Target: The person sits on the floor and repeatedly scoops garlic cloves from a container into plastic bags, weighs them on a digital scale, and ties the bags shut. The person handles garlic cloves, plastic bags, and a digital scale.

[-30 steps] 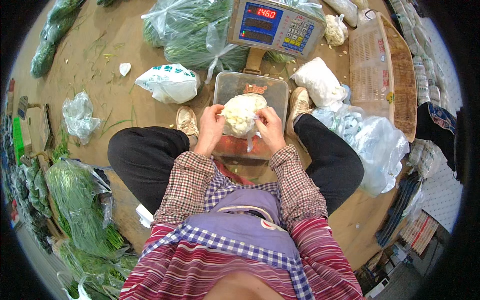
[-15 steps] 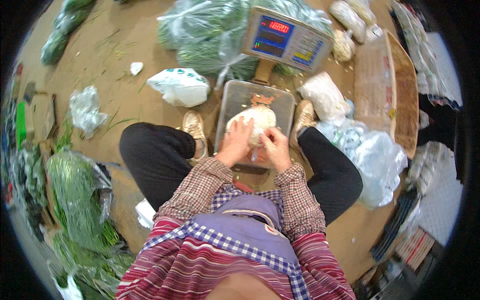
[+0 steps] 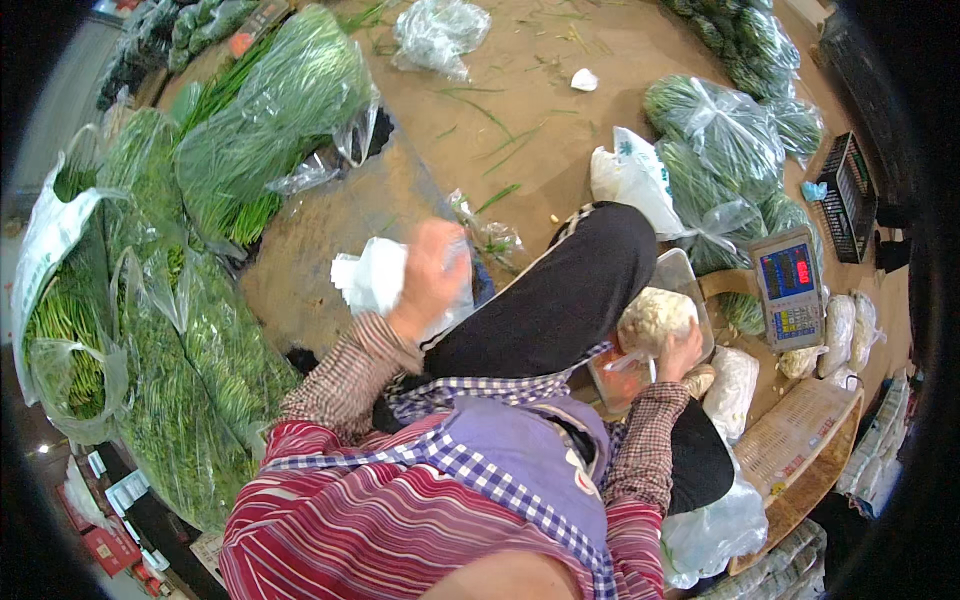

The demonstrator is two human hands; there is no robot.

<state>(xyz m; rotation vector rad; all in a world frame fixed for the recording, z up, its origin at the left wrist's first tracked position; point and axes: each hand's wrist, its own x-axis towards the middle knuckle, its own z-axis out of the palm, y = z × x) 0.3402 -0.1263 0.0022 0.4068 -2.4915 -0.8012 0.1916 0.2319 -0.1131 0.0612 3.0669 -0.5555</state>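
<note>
On the tray [image 3: 611,385] of a digital scale sits a clear plastic bag [image 3: 652,318] filled with small cream-white pieces that look like peeled garlic cloves. Its gathered plastic end points to the left. My right hand [image 3: 681,350] is curled round the bag's near right side. Off to the left, beyond my bent left knee, my left hand [image 3: 432,275] is smeared by motion over thin white plastic bags [image 3: 368,277]. Whether its fingers grip one of these is unclear. The scale's display head [image 3: 788,280] stands at the right, with lit red digits.
Bagged green stalks [image 3: 275,130] and leafy greens [image 3: 195,370] pile up at the left. More bagged greens [image 3: 715,150] lie beyond the scale. At the right are filled white bags [image 3: 731,392], a long tan basket [image 3: 800,430] and a black crate [image 3: 846,195].
My view has swung left. My left hand has left the filled bag for the white plastic bags. My right hand has stayed at the filled bag, now on its right side.
</note>
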